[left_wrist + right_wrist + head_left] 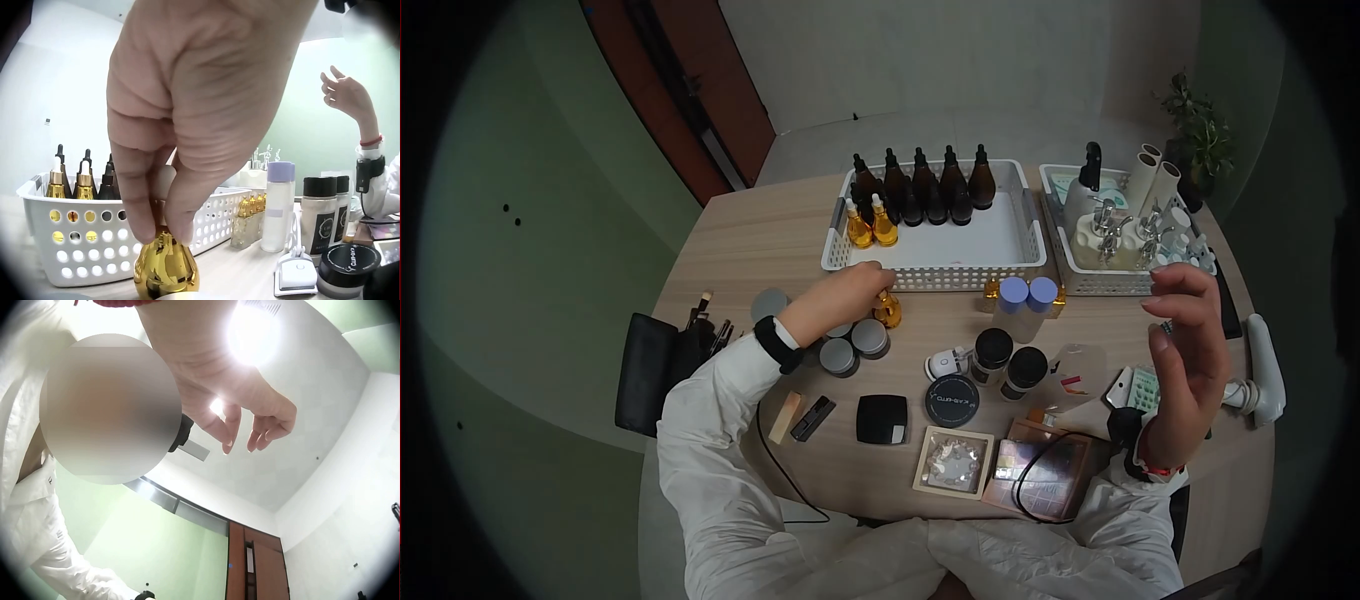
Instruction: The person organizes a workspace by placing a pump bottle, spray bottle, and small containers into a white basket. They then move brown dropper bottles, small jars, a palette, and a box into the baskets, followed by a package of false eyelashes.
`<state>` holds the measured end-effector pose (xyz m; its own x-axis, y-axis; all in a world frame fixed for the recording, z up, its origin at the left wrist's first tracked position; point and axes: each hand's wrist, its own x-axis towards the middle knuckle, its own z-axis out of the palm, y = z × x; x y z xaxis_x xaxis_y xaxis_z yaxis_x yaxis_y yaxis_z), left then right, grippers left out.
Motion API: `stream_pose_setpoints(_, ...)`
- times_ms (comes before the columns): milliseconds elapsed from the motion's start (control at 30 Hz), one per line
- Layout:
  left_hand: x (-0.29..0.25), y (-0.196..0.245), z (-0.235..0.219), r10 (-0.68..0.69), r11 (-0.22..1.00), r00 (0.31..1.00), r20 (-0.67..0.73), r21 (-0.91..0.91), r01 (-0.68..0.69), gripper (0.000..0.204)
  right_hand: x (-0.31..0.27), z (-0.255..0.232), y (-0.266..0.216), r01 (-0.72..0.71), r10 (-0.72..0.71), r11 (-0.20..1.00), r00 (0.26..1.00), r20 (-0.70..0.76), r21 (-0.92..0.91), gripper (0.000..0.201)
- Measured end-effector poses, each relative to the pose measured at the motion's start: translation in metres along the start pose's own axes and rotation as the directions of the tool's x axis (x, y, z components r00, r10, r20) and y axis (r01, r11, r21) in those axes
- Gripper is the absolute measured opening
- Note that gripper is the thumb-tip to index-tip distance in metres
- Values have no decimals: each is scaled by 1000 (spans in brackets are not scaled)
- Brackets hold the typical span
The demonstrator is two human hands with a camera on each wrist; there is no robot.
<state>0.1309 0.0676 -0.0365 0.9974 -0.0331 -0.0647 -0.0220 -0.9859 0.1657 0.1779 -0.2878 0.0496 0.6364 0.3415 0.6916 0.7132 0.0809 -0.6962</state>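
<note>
My left hand (845, 298) pinches the top of a gold dropper bottle (887, 310) just in front of the white basket (950, 278). In the left wrist view the thumb and fingers close round the neck of that gold bottle (166, 265), which is upright. Two more gold bottles (871, 228) stand inside the basket at its front left, with several dark dropper bottles (920, 185) behind and beside them. My right hand (1190, 365) is raised over the table's right side, holding nothing, its fingers loosely bent; the right wrist view shows this hand (231, 394) against the ceiling.
Grey-lidded jars (838, 356) sit beside the left forearm. Lilac-capped bottles (1027, 300), black-lidded jars (1009, 370), a round black case (952, 400) and palettes (1040, 470) lie across the middle and front. A second basket (1100, 282) with pump bottles stands at the right, a brush pouch (648, 375) at the left.
</note>
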Motion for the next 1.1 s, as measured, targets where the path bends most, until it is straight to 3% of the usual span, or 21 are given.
stream_pose_setpoints(167,0,-1,-1,39,999,999,24,-31,-38,21,0,-2,-1,1,-1,1000,1000,3,-1,25)
stream_pose_setpoints(267,-2,8,-25,68,995,998,13,-68,-67,22,1,-3,0,11,-11,1000,1000,2,-7,25)
stream_pose_setpoints(333,2,12,-53,156,975,975,-156,-132,-177,22,1,-2,1,8,-8,1000,1000,-6,-9,25)
stream_pose_setpoints(400,14,16,-78,113,980,957,-268,-130,-152,22,2,-1,2,13,-13,1000,1000,13,-22,25)
stream_pose_setpoints(467,37,5,-87,91,984,959,-268,-123,-128,20,1,-1,2,15,-15,1000,1000,13,-16,25)
stream_pose_setpoints(533,62,-1,-86,-12,994,958,-287,-108,-20,21,2,-1,2,26,-25,1000,1000,14,-9,25)
stream_pose_setpoints(633,103,-26,-61,-5,998,973,-232,59,19,22,2,-4,1,37,-37,999,999,11,-30,25)
stream_pose_setpoints(700,122,-44,-39,7,1000,968,-252,28,0,20,2,-5,0,20,-20,1000,1000,17,-16,26)
stream_pose_setpoints(833,137,-50,-21,33,994,974,-225,108,-8,18,4,-7,2,44,-43,998,999,18,-38,27)
stream_pose_setpoints(1100,151,-52,-16,-69,989,984,-166,115,88,15,6,-9,3,33,-32,998,999,26,-48,30)
